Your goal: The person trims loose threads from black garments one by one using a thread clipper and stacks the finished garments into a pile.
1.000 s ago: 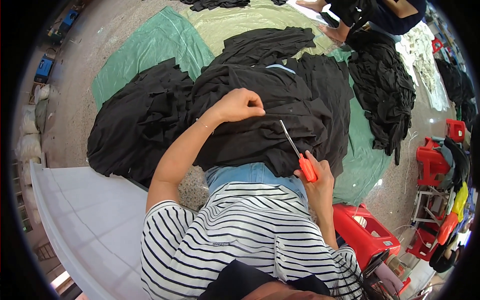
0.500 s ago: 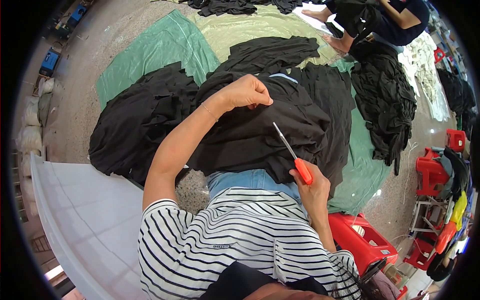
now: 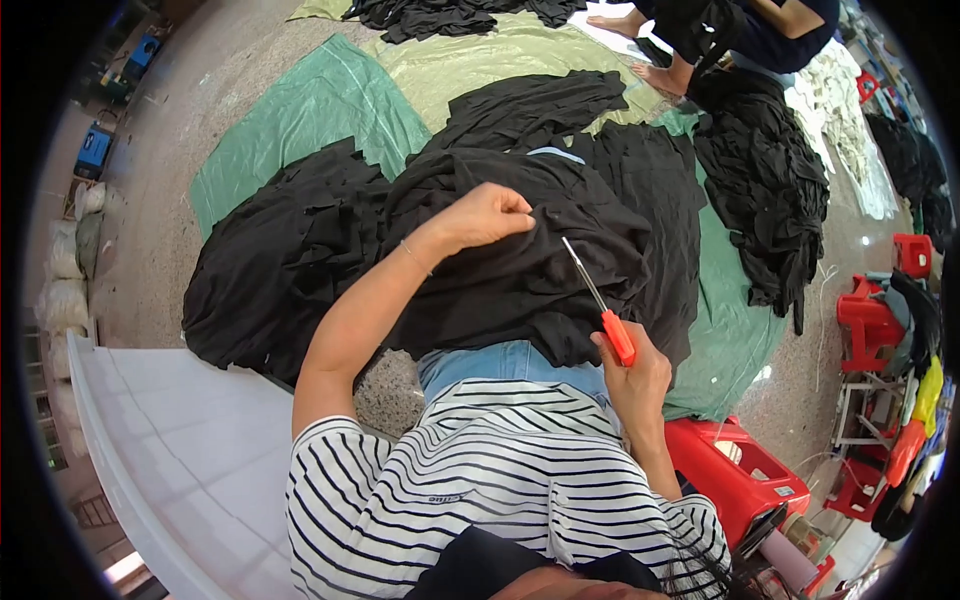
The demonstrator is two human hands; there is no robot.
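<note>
My right hand (image 3: 640,378) is closed around the red-orange handle of a seam ripper (image 3: 617,338). Its thin metal shaft points up and slightly left, the tip above the dark cloth (image 3: 480,300) that lies across my lap. Beyond and left of that tip, my left hand (image 3: 488,214) is held over the same cloth, thumb and fingertips pinched together. Whatever sits in the pinch, if anything, is too small to make out. A light blue strip (image 3: 556,154) shows at the cloth's far edge.
Heaps of black cloth lie left (image 3: 280,260) and right (image 3: 765,180) on green sheeting (image 3: 300,120). A red stool (image 3: 735,470) stands at my right, a white panel (image 3: 180,430) at my left. Another person (image 3: 765,40) sits at the far right with dark cloth.
My left hand has come lower and nearer, still pinched. The seam ripper has shifted slightly right with my right hand. The cloth on my lap has bunched into new folds.
</note>
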